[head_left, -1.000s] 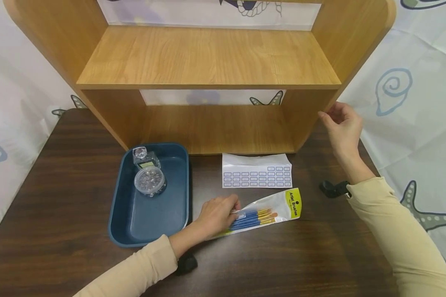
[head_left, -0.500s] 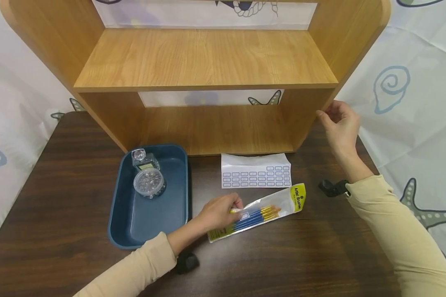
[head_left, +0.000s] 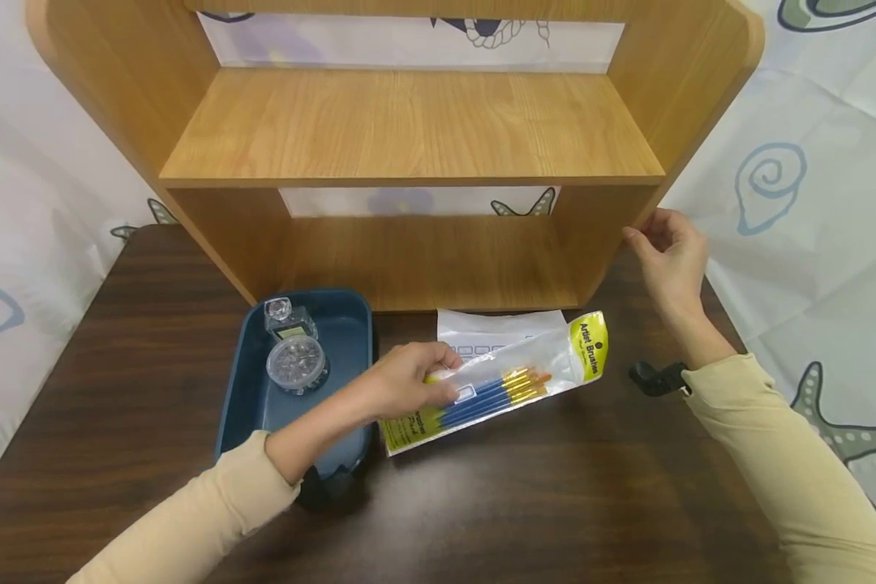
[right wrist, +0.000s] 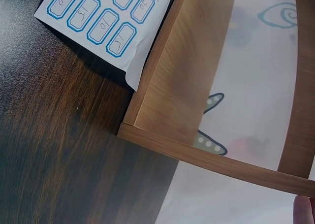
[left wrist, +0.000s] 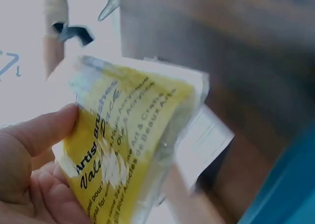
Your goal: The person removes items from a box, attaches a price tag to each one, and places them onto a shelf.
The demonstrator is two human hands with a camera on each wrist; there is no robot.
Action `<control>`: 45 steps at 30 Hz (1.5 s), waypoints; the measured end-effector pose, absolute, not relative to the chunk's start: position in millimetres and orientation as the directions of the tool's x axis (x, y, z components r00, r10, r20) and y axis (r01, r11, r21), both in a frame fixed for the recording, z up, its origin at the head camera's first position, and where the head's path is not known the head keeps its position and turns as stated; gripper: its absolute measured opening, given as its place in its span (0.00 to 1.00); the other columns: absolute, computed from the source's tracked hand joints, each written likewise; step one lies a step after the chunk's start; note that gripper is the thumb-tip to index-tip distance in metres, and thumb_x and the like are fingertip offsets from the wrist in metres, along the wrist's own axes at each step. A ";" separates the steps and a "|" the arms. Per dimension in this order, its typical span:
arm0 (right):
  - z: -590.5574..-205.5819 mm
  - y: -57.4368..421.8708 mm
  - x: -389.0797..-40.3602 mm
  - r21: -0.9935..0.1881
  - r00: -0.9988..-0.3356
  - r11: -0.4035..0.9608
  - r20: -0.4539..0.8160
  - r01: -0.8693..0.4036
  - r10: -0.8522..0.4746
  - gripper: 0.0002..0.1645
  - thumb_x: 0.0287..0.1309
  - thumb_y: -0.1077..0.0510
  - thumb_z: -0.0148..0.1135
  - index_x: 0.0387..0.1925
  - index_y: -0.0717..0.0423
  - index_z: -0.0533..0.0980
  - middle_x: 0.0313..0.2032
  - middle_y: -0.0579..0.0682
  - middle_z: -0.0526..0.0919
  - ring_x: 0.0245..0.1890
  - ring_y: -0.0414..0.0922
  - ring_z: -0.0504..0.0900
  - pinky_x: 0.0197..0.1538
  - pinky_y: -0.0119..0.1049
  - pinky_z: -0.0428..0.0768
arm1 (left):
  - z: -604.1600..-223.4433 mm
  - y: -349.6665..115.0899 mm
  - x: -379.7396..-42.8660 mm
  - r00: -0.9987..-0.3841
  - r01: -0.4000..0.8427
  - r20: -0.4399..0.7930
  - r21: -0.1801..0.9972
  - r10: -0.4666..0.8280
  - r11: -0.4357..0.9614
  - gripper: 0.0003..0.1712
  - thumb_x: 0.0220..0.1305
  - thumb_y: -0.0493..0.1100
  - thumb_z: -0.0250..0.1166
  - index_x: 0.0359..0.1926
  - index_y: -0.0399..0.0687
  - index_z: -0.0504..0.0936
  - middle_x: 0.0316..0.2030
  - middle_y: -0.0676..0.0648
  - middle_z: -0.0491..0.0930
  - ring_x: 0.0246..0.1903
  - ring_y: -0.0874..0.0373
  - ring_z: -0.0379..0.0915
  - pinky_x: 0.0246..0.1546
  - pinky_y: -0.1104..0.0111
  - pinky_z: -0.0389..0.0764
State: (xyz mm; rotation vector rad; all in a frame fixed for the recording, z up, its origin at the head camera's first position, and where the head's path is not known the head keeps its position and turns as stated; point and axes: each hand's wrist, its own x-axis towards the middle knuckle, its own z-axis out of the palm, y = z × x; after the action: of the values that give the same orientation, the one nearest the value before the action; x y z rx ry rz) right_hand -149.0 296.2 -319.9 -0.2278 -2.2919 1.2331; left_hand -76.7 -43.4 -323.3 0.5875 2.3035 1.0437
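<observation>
My left hand (head_left: 412,380) pinches a clear packet of artist brushes (head_left: 492,397) near its lower end, thumb on top. Blue handles and gold ferrules show through the plastic. The packet tilts up over the table, its yellow header at the right. In the left wrist view, the yellow printed end of the packet (left wrist: 123,140) fills the middle. My right hand (head_left: 675,255) holds the right side panel of a wooden shelf (head_left: 409,122), with the thumb at the panel's front edge and other fingertips hidden. Only a fingertip (right wrist: 303,211) shows in the right wrist view, against that panel.
A blue tray (head_left: 371,324) at left holds a glass bottle (head_left: 292,322) and a round clear tub (head_left: 295,363) of small things. A sheet of labels (head_left: 474,328) lies before the shelf, partly covered by the packet. A patterned white cloth (head_left: 810,122) hangs behind.
My left hand has lifted the brush packet from the table and drawn it slightly up and left, over the label sheet. My right hand keeps its place at the shelf panel.
</observation>
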 end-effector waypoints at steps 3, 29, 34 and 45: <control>-320.4 296.0 -148.3 -0.808 -0.850 0.581 0.369 -0.094 0.377 0.15 0.65 0.64 0.66 0.50 0.70 0.80 0.31 0.25 0.76 0.33 0.26 0.76 0.39 0.18 0.73 | -297.7 -53.3 -89.1 -0.735 0.211 -0.279 0.772 0.618 0.599 0.14 0.69 0.36 0.66 0.54 0.39 0.83 0.46 0.43 0.88 0.37 0.59 0.80 0.44 0.66 0.81; -323.2 303.3 -137.4 -0.799 -0.835 0.593 0.392 -0.101 0.386 0.13 0.64 0.66 0.67 0.47 0.70 0.80 0.28 0.17 0.75 0.31 0.21 0.75 0.38 0.15 0.72 | -138.7 -58.8 -195.8 -0.866 0.333 -0.151 0.536 0.477 0.776 0.19 0.76 0.39 0.57 0.64 0.40 0.78 0.58 0.37 0.82 0.51 0.44 0.79 0.54 0.57 0.79; -323.5 300.6 -139.0 -0.800 -0.828 0.587 0.410 -0.125 0.383 0.11 0.63 0.67 0.67 0.46 0.72 0.80 0.27 0.16 0.74 0.29 0.20 0.75 0.36 0.14 0.72 | -137.5 -60.1 -207.3 -0.887 0.339 -0.124 0.478 0.445 0.810 0.20 0.76 0.40 0.56 0.65 0.41 0.78 0.58 0.38 0.81 0.50 0.46 0.76 0.55 0.57 0.75; -319.9 293.4 -144.5 -0.796 -0.830 0.592 0.409 -0.122 0.380 0.12 0.64 0.68 0.66 0.47 0.71 0.81 0.31 0.26 0.78 0.31 0.21 0.76 0.39 0.15 0.73 | -138.2 -54.5 -219.9 -0.916 0.341 -0.047 0.427 0.398 0.837 0.22 0.74 0.37 0.55 0.66 0.42 0.79 0.60 0.39 0.81 0.54 0.47 0.71 0.60 0.56 0.70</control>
State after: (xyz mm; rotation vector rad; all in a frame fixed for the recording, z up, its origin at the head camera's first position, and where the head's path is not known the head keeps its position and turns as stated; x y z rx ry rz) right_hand -144.5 293.4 -319.9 -0.2043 -2.2683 1.1919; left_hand -219.9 -54.5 -138.2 0.5827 2.8815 0.6321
